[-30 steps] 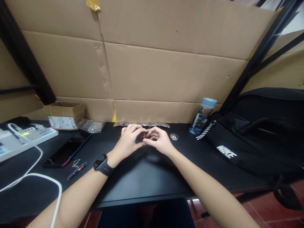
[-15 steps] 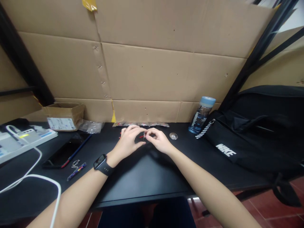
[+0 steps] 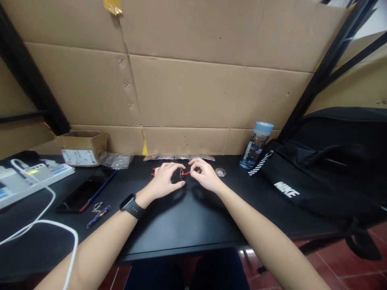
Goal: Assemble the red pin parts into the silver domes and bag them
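Note:
Above the desk, my left hand (image 3: 165, 177) is closed with thumb and fingers around the edge of a small clear round disc (image 3: 182, 174), held upright. My right hand (image 3: 204, 174) pinches a thin red piece (image 3: 187, 172) that points left toward the disc; whether the two touch I cannot tell. A clear dome-shaped piece (image 3: 220, 172) lies on the desk just right of my right hand. Small red parts (image 3: 153, 171) show behind my left hand, mostly hidden by it.
Several small clear packets (image 3: 178, 158) line the cardboard wall. A water bottle (image 3: 256, 145) and black bag (image 3: 302, 169) stand right. At left are a cardboard box (image 3: 83, 149), plastic bag (image 3: 117, 160), phone (image 3: 86, 191), keychain (image 3: 99, 215), power strip (image 3: 39, 177) and white cable (image 3: 60, 225).
My right hand has moved slightly right, away from my left hand, and the red piece now shows between them. The disc has turned a little to face the camera more.

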Action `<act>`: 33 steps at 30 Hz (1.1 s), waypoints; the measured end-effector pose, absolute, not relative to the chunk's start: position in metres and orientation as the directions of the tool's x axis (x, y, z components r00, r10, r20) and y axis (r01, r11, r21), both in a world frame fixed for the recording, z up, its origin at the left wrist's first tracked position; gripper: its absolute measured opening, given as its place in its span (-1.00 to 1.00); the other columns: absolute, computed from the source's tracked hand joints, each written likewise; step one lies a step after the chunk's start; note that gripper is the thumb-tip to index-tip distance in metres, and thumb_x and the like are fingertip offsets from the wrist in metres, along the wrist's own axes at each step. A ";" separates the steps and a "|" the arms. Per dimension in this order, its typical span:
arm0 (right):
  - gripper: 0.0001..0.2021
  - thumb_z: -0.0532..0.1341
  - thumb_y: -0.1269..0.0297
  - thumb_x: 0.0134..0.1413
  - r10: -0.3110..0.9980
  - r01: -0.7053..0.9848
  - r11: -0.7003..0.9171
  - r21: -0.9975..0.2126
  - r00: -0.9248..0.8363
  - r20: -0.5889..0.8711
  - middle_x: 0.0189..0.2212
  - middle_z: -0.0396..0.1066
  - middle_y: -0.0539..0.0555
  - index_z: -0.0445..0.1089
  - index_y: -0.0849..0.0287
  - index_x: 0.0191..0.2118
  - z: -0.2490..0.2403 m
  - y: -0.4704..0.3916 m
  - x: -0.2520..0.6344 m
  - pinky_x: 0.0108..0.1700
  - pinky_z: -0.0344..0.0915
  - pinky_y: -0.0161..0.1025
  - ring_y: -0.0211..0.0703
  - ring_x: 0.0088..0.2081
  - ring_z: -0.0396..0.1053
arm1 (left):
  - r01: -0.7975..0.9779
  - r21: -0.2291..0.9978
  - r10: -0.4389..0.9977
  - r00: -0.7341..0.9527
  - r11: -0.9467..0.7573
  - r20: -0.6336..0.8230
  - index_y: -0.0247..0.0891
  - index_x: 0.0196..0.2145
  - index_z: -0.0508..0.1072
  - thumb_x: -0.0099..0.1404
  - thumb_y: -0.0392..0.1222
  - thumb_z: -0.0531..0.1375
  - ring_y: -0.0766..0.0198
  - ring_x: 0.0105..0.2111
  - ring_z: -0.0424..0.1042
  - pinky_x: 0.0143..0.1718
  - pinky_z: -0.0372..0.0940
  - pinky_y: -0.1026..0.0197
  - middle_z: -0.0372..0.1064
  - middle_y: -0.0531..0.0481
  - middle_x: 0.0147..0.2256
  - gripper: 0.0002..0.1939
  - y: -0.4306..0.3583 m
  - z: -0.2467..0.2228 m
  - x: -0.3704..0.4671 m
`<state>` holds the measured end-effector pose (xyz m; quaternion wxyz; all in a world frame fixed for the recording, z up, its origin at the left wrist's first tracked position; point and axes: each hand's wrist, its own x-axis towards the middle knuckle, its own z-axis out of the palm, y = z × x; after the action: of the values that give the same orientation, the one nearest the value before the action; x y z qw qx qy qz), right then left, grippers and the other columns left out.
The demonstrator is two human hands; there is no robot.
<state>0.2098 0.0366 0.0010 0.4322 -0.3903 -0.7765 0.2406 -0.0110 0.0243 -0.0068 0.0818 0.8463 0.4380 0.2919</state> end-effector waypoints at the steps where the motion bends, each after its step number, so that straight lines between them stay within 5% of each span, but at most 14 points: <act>1: -0.92 0.21 0.42 0.01 0.811 0.399 0.584 -0.707 -0.326 0.486 -0.03 0.43 0.13 0.38 0.18 -0.47 0.002 0.036 0.210 -0.24 0.32 -0.24 -0.10 -0.09 0.42 | 0.695 0.399 0.794 0.441 -0.598 0.419 0.03 0.08 0.41 0.25 0.09 0.27 -0.10 0.12 0.25 0.06 0.15 -0.12 0.39 -0.05 0.11 -0.54 0.025 -0.007 -0.011; 11: -0.91 0.21 0.45 0.05 0.743 0.422 0.669 -0.612 -0.412 0.528 -0.06 0.40 0.12 0.36 0.17 -0.44 0.002 0.036 0.213 -0.14 0.31 -0.21 -0.09 -0.06 0.39 | 0.680 0.403 0.788 0.482 -0.612 0.383 0.03 0.06 0.45 0.25 0.19 0.26 -0.08 0.08 0.27 0.09 0.15 -0.11 0.43 -0.03 0.06 -0.53 0.028 -0.008 -0.014; 16: -0.88 0.26 0.45 0.04 0.743 0.560 0.669 -0.489 -0.500 0.444 -0.11 0.41 0.12 0.35 0.17 -0.47 -0.006 0.042 0.220 0.02 0.28 -0.13 -0.05 -0.04 0.38 | 0.754 0.295 0.804 0.503 -0.587 0.317 0.08 0.20 0.35 0.05 0.15 0.39 -0.19 0.15 0.23 0.11 0.13 -0.19 0.33 -0.12 0.18 -0.24 0.038 -0.010 -0.039; 25: -0.90 0.28 0.42 0.04 0.809 0.725 0.575 -0.380 -0.436 0.395 -0.19 0.41 0.09 0.37 0.16 -0.45 -0.018 0.057 0.236 0.03 0.25 -0.16 -0.07 -0.08 0.35 | 0.852 0.238 0.869 0.392 -0.467 0.303 0.02 -0.03 0.53 0.11 -0.26 0.18 -0.11 0.06 0.32 0.04 0.18 -0.14 0.48 -0.09 -0.01 -0.55 0.055 -0.018 -0.071; 33: -0.95 0.22 0.37 0.13 0.834 0.777 0.524 -0.349 -0.387 0.393 -0.20 0.43 0.10 0.44 0.14 -0.31 -0.006 0.060 0.251 -0.04 0.27 -0.18 -0.09 -0.12 0.38 | 0.809 0.253 0.840 0.461 -0.531 0.287 0.04 -0.17 0.61 0.16 -0.25 0.14 -0.02 -0.07 0.41 -0.02 0.18 -0.05 0.57 -0.05 -0.20 -0.64 0.054 -0.018 -0.061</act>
<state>0.2509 0.0604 -0.0055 0.2678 -0.4848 -0.8309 0.0535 -0.0605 0.0536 -0.0184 0.0404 0.8538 0.4827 0.1908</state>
